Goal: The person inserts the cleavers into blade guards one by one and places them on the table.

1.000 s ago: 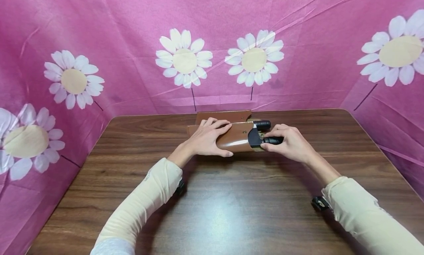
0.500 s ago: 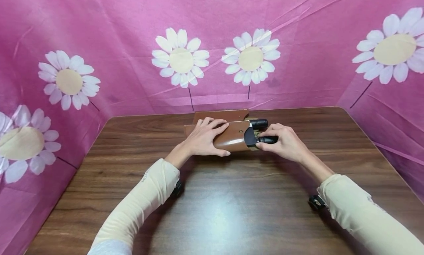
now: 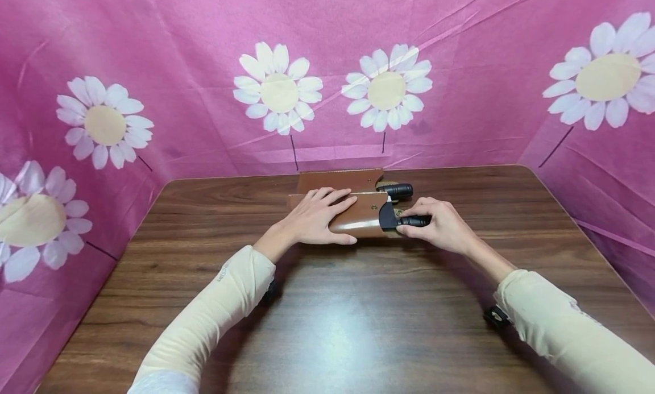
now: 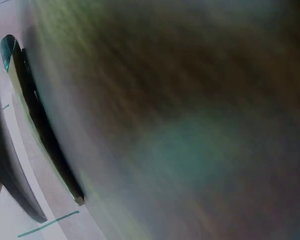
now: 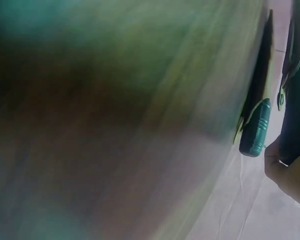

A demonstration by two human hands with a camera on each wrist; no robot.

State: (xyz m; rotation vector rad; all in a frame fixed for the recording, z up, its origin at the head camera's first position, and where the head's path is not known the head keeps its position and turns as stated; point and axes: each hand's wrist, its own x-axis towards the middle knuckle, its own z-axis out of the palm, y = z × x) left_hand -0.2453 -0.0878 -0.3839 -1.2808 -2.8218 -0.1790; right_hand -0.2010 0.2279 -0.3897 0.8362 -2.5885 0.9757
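My left hand (image 3: 317, 219) holds a glossy brown leather-like sheath (image 3: 358, 216) from above, thumb along its near side and fingers spread over its far side. From the sheath's right end, past a dark curved mouth, sticks out a black handle (image 3: 415, 220). My right hand (image 3: 444, 226) pinches that handle. What lies inside the sheath is hidden. Just behind is a second brown sheath (image 3: 338, 181) with a black ribbed handle (image 3: 398, 190) at its right end. In the right wrist view a gap shows between the held black handle (image 5: 296, 125) and the rear handle (image 5: 256, 127).
A dark wood-grain table (image 3: 332, 314) lies beneath, its far edge close behind the rear sheath. Pink cloth (image 3: 327, 19) printed with white daisies hangs around the back and sides. Most of each wrist view is blurred tabletop.
Both hands and the held sheath have come slightly nearer and lower, uncovering more of the rear sheath and its handle. The right hand still pinches the front handle. The head view has shifted slightly.
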